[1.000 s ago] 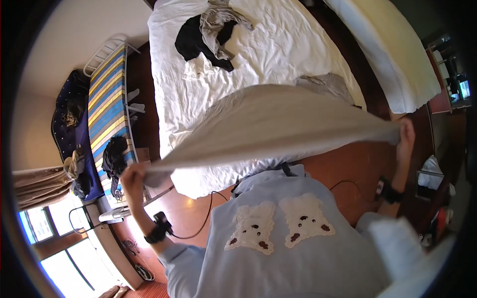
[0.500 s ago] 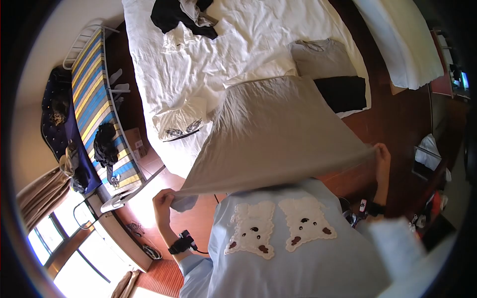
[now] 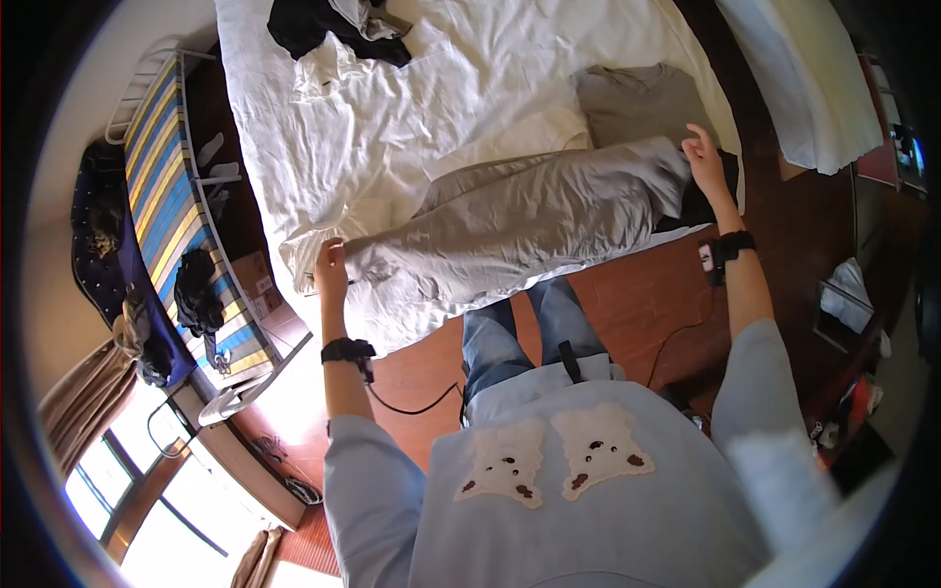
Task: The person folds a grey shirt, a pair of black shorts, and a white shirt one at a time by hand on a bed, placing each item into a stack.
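Note:
A large grey-brown garment [image 3: 510, 220] lies in loose folds across the near edge of the bed, its full shape hidden by the folds. My left hand [image 3: 331, 263] is closed at the garment's left end, beside a white printed garment [image 3: 338, 223] that is partly covered. At the other end, my right hand [image 3: 706, 165] is just off the cloth, with its index finger raised and fingers apart. Beyond it lies a folded grey top [image 3: 642, 103]. Black folded cloth [image 3: 725, 191] shows partly under the garment's right end.
The bed has a white sheet [image 3: 470, 88], with a black and grey clothing pile [image 3: 338, 29] at its far side. A striped folding bed [image 3: 162, 186] stands left, holding dark clothing [image 3: 199, 294]. White bedding [image 3: 804, 88] is at right. A cable [image 3: 417, 410] hangs from my left wrist.
The garment was stretched taut toward me between both hands. Now it lies gathered on the bed. Both hands have moved forward, and the right one has come off the cloth.

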A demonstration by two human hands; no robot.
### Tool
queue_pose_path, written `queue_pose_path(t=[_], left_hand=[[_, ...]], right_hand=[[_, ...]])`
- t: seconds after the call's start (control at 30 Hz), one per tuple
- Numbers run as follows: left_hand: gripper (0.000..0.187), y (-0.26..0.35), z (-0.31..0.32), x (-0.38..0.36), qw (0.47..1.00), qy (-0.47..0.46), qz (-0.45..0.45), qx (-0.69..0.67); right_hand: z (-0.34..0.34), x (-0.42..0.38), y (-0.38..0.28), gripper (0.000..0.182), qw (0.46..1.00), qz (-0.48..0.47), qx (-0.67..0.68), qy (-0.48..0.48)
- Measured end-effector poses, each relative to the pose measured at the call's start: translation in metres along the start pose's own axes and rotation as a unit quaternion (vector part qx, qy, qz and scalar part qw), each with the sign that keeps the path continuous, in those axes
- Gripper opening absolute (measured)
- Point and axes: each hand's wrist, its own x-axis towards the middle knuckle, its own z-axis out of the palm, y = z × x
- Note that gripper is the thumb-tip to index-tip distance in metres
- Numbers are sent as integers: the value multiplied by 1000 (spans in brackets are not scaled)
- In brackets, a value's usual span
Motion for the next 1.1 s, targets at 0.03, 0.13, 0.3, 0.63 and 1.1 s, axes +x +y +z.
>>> queue_pose_path(t=[0.03, 0.13, 0.3, 0.63, 1.1], left_hand=[[19, 0, 9, -7, 998, 54, -29, -16], [17, -69, 51, -48, 976, 160, -122, -81], [32, -36, 122, -123, 749, -40, -532, -392], [32, -17, 167, -116, 644, -2, -440, -626], [36, 27, 97, -116, 542, 33, -403, -737]], right_hand=[[11, -6, 6, 29, 999, 15, 17, 23], [51, -56, 48, 33, 993, 30, 18, 111], [88, -150, 22, 53, 757, 555, 340, 57], [125, -166, 10, 37, 599, 491, 629, 77], [55, -137, -47, 34, 590, 395, 704, 11]])
